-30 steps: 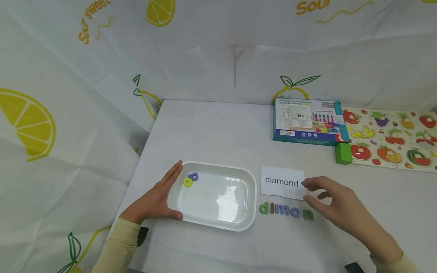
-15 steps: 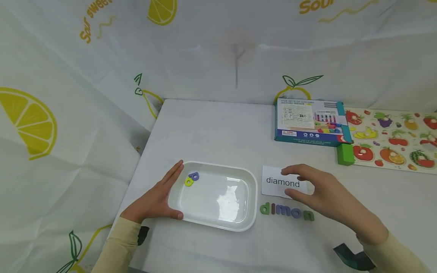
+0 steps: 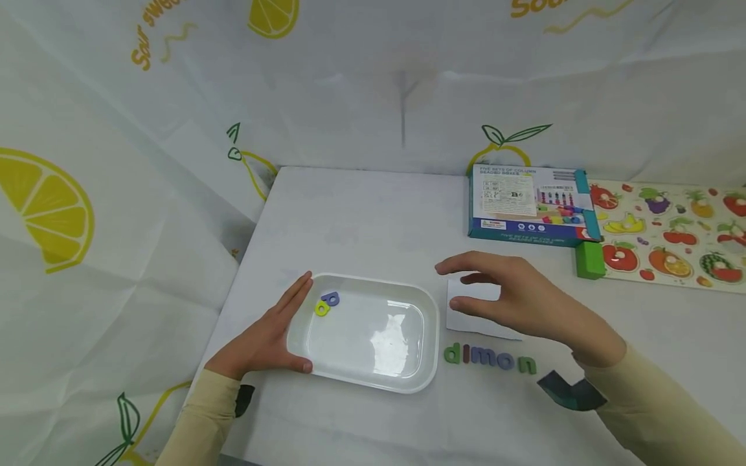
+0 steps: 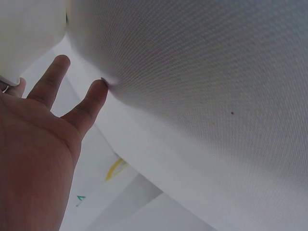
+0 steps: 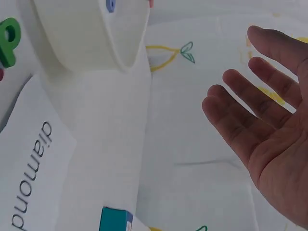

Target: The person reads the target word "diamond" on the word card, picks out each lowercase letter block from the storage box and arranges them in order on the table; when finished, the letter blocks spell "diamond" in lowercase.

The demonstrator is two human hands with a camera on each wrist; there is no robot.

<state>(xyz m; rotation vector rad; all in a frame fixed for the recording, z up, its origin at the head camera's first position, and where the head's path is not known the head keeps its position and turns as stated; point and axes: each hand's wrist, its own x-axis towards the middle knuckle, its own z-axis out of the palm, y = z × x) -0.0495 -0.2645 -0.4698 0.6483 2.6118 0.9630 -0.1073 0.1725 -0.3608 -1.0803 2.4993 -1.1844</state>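
Note:
My left hand (image 3: 259,346) rests at the left end of a white tray (image 3: 350,340), fingers straight along its rim and thumb at the near corner. A purple letter (image 3: 332,298) and a yellow letter (image 3: 322,309) lie together inside. My right hand (image 3: 519,298) hovers over a white card (image 3: 480,325), fingers loosely bent, holding nothing. It hides the card's print in the head view; in the right wrist view the card (image 5: 33,168) reads "diamond". Below the card, plastic letters spell "dimon": green d (image 3: 452,353), reddish i (image 3: 465,354), purple m (image 3: 484,356), purple o (image 3: 505,361), green n (image 3: 527,365).
A flat box (image 3: 533,204) lies at the back right of the white table (image 3: 361,220). Beside it are a green block (image 3: 590,260) and a fruit-picture board (image 3: 670,236). A white cloth with lemon prints hangs behind and on the left.
My right hand has moved left and away from me, from the card's right edge to over the card. The left hand, tray and letters keep their places.

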